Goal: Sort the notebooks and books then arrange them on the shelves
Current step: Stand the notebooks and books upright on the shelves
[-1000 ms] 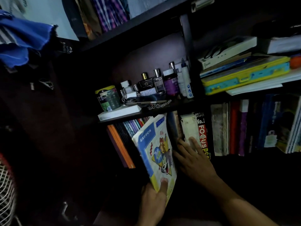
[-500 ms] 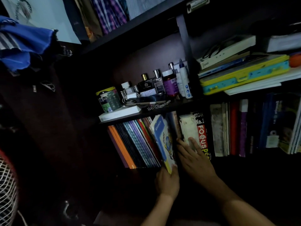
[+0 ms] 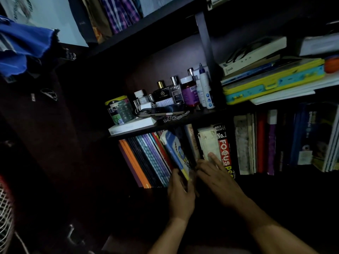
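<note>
Head view: my left hand (image 3: pixel 180 195) grips the lower edge of the blue-and-yellow exercise book (image 3: pixel 176 153), which stands tilted in the lower shelf (image 3: pixel 183 123), just right of the row of leaning notebooks (image 3: pixel 146 160). My right hand (image 3: pixel 218 173) lies with fingers straight, seemingly pressing the neighbouring books back, near the red FOCUS book (image 3: pixel 224 149). Perfume bottles (image 3: pixel 168 92) stand on the shelf above.

**A dim corner of my room at home**

I'm at a dark wooden shelf unit (image 3: pixel 183 120) in a bedroom. Perfume bottles (image 3: pixel 162 91) and a printed tin (image 3: pixel 119 110) share one shelf, school books (image 3: pixel 223 149) and notebooks (image 3: pixel 146 158) stand below, folded checked clothes (image 3: pixel 119 13) lie above, and a fan's grille (image 3: pixel 5 213) sits at my left.
</note>
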{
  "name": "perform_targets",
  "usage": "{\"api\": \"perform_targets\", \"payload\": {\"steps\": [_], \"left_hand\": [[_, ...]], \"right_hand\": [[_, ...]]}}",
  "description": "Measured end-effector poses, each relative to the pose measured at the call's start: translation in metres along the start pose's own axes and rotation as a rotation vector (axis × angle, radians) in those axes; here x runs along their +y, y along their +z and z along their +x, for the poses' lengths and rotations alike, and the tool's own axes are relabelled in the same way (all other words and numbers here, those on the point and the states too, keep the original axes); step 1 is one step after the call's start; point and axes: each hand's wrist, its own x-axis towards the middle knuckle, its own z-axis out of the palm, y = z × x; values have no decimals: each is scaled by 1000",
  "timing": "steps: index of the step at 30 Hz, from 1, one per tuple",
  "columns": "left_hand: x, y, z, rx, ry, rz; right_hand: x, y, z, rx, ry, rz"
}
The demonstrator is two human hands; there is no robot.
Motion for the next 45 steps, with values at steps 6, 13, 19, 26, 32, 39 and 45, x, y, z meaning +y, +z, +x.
{"api": "perform_targets", "payload": {"steps": [6,13,19,26,32,39,45], "left_hand": [[8,-1,42,18,128,1],[-24,14,23,-59,175,-8],[-22,14,22,-224,284,162],[32,4,-37,-453,190,81],[128,13,-123,-747,353,-156],[247,29,-237,-1047,574,-344],[327,51,-335,-1213,729,-414]], "right_hand": [[-5,-1,-3,-13,46,30],[-7,16,-6,-169,147,126],[-8,17,-10,-307,166,212],[-33,-63,-55,-253,540,362],[-55,-194,-135,-124,931,329],[-77,-380,-212,-127,1142,84],[-98,-496,-267,-90,1256,-114]]}}
